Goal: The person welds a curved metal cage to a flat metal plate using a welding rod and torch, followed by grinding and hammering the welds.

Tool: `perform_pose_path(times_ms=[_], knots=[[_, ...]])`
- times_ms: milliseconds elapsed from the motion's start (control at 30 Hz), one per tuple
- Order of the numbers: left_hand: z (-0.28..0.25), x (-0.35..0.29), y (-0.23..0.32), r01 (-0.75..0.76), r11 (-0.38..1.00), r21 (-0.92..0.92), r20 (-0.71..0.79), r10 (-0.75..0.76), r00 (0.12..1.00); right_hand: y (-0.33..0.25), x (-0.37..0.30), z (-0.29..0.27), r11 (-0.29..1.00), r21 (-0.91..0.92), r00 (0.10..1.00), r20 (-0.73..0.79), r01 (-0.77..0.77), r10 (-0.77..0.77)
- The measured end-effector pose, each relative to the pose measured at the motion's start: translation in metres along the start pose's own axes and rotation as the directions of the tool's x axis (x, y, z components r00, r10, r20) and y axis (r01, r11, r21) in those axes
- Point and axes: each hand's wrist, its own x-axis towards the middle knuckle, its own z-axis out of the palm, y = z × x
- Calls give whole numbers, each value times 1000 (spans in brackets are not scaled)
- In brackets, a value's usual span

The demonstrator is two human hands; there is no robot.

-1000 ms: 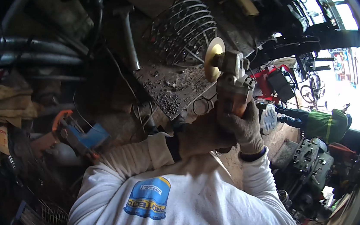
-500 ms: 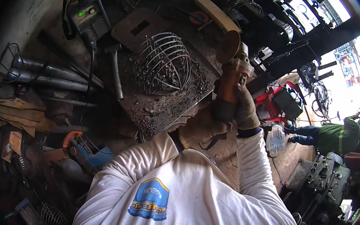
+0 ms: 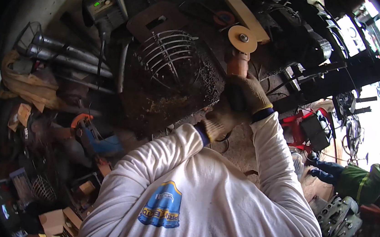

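Observation:
An angle grinder (image 3: 237,64) with a round tan disc (image 3: 242,40) is held out beyond my chest, its disc facing up toward me. My right hand (image 3: 250,93), in a knitted work glove, is closed round the grinder's body. My left hand (image 3: 219,122), gloved as well, is closed at its rear end; shadow partly hides those fingers. Left of the grinder, a cage of curved metal bars (image 3: 170,57) lies on a dark metal bench top (image 3: 154,110) strewn with small dark bits. The disc is apart from the cage.
A hammer (image 3: 122,66) lies along the bench's left side. Behind it stands a welding machine (image 3: 104,4) with a cable. A long tan box (image 3: 243,16) is beyond the disc. Metal pipes (image 3: 68,56) lie at left. On the right are a red-framed machine (image 3: 296,128) and a person in green (image 3: 360,183).
The grinder has tipped and turned, so its disc now shows its face. Both hands have moved slightly away from my body with it. The whole view has shifted.

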Motion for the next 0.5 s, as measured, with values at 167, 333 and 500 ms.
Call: perform_pose_path(times_ms=[167,333,500], knots=[[14,29,-41,-380,512,770,-53,645,762,-28,0,25,682,-718,983,14,138,-185],[-18,-5,-38,-211,627,750,-43,364,930,-26,48,-24,480,-860,972,69,171,-222],[-140,-113,42,168,691,703,-623,484,614,-25,82,-22,359,-903,950,137,236,-281]])
